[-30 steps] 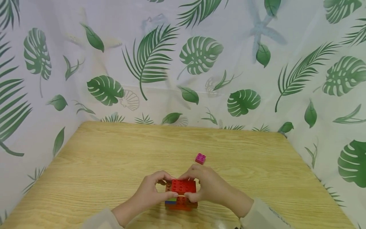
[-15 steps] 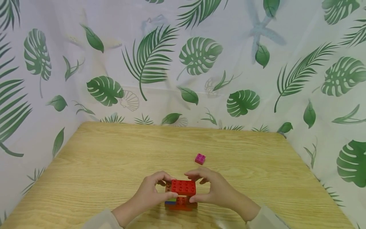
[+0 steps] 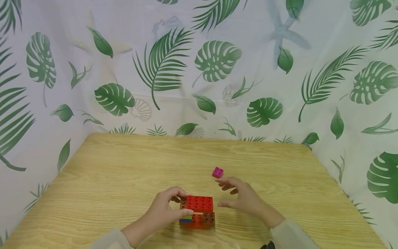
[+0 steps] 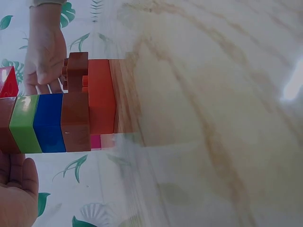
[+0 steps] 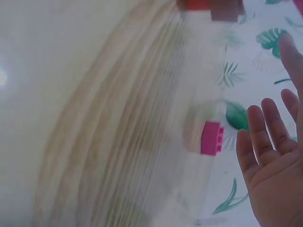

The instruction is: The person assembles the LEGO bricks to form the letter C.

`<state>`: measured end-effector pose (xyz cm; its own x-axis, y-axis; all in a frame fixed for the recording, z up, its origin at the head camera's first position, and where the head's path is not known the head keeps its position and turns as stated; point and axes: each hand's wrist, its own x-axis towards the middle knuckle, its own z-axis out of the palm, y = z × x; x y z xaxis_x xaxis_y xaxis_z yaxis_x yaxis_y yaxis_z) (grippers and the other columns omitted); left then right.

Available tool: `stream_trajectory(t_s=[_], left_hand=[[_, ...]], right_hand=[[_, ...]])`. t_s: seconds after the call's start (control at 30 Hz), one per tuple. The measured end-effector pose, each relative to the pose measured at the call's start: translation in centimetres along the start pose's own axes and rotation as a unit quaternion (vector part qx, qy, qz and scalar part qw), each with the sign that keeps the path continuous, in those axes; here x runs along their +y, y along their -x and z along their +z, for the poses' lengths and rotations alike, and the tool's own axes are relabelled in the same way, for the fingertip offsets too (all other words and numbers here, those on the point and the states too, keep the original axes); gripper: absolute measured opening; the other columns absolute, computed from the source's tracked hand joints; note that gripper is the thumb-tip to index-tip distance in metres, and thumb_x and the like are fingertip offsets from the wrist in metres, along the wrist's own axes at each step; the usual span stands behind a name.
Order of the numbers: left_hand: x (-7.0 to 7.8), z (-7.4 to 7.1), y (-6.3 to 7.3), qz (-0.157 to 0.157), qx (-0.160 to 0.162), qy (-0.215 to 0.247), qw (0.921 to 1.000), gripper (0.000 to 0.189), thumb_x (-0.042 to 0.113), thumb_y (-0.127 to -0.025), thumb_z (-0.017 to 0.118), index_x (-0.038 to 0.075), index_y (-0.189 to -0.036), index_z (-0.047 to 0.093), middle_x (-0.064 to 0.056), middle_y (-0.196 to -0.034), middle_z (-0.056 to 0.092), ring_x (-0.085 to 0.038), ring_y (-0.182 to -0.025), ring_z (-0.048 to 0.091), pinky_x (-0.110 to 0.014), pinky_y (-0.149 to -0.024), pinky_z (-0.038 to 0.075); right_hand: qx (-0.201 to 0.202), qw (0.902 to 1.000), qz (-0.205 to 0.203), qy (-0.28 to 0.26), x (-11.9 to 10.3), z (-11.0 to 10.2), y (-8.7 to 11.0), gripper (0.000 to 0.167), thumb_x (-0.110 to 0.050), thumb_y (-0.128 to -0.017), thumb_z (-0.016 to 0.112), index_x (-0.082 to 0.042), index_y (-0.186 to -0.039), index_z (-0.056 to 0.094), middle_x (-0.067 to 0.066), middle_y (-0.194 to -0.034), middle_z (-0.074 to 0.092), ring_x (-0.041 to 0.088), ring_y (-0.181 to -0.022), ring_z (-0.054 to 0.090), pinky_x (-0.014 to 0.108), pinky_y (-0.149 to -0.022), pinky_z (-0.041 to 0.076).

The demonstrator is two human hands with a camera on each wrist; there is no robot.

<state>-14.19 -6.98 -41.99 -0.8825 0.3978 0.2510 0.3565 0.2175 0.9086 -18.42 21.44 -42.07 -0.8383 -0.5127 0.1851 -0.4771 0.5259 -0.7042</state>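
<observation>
My left hand (image 3: pixel 164 208) grips a stack of toy building bricks from its left side, thumb at the front and fingers behind. A red eight-stud brick (image 3: pixel 199 203) tops the stack. Beneath it, the left wrist view shows a lime green brick (image 4: pixel 23 117), a blue brick (image 4: pixel 49 122) and a brown brick (image 4: pixel 75 122) above an orange-red base brick (image 4: pixel 102 94). Another brown brick (image 3: pixel 209 218) sits at the stack's front right. My right hand (image 3: pixel 244 197) hovers right of the stack, fingers spread and holding nothing, near a loose pink brick (image 3: pixel 218 172).
The wooden table (image 3: pixel 130 162) carries the stack near its front edge, and the pink brick lies farther back. A white cloth (image 3: pixel 174 117) with a green leaf print hangs behind the table and along both sides.
My right hand has let go of the red brick and moved right and back, toward the pink brick. The left hand keeps its grip on the stack, which stays in place.
</observation>
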Motion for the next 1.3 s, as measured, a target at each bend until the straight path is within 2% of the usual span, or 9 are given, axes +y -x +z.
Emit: stream_trajectory(t_s=[0.27, 0.53, 0.77, 1.07, 1.3], left_hand=[[0.2, 0.0, 0.0, -0.003, -0.003, 0.007, 1.0000, 0.027, 0.022, -0.079, 0.079, 0.011, -0.099, 0.065, 0.002, -0.102, 0.066, -0.015, -0.088, 0.060, -0.040, -0.082, 0.050], [0.2, 0.0, 0.0, -0.006, -0.003, 0.001, 1.0000, 0.027, 0.023, -0.079, 0.080, 0.011, -0.099, 0.065, 0.003, -0.101, 0.066, -0.014, -0.088, 0.060, -0.040, -0.082, 0.050], [0.1, 0.0, 0.0, -0.002, -0.004, -0.001, 1.0000, 0.027, 0.023, -0.079, 0.079, 0.011, -0.099, 0.065, 0.003, -0.101, 0.066, -0.014, -0.089, 0.060, -0.040, -0.082, 0.050], [0.2, -0.1, -0.1, -0.005, -0.006, 0.003, 1.0000, 0.028, 0.022, -0.079, 0.079, 0.011, -0.099, 0.065, 0.003, -0.101, 0.066, -0.014, -0.089, 0.060, -0.040, -0.082, 0.050], [0.0, 0.0, 0.0, -0.003, -0.006, 0.004, 1.0000, 0.027, 0.022, -0.079, 0.079, 0.010, -0.099, 0.064, 0.003, -0.100, 0.065, -0.014, -0.090, 0.059, -0.038, -0.082, 0.050]], right_hand=[[0.046, 0.9969, 0.058, 0.026, 2.4, -0.3, -1.4, 0.058, -0.023, -0.080, 0.078, -0.005, -0.130, 0.055, 0.013, -0.116, 0.060, 0.029, -0.103, 0.058, 0.046, -0.083, 0.049], [0.071, 0.9875, 0.130, 0.053, 4.3, 0.0, -3.3, 0.057, -0.023, -0.083, 0.076, -0.008, -0.133, 0.053, 0.014, -0.121, 0.056, 0.030, -0.108, 0.056, 0.046, -0.089, 0.047], [0.084, 0.9829, 0.151, 0.064, 5.5, 0.5, -4.8, 0.057, -0.024, -0.082, 0.077, -0.005, -0.130, 0.054, 0.015, -0.117, 0.059, 0.031, -0.105, 0.058, 0.046, -0.089, 0.048], [0.092, 0.9754, 0.186, 0.074, 5.4, 1.1, -5.9, 0.051, -0.023, -0.083, 0.075, -0.004, -0.126, 0.057, 0.012, -0.113, 0.062, 0.030, -0.103, 0.059, 0.046, -0.088, 0.048], [0.094, 0.9730, 0.189, 0.094, 5.6, 1.5, -6.0, 0.038, -0.024, -0.084, 0.075, -0.005, -0.114, 0.064, 0.009, -0.108, 0.065, 0.028, -0.102, 0.059, 0.045, -0.089, 0.047]])
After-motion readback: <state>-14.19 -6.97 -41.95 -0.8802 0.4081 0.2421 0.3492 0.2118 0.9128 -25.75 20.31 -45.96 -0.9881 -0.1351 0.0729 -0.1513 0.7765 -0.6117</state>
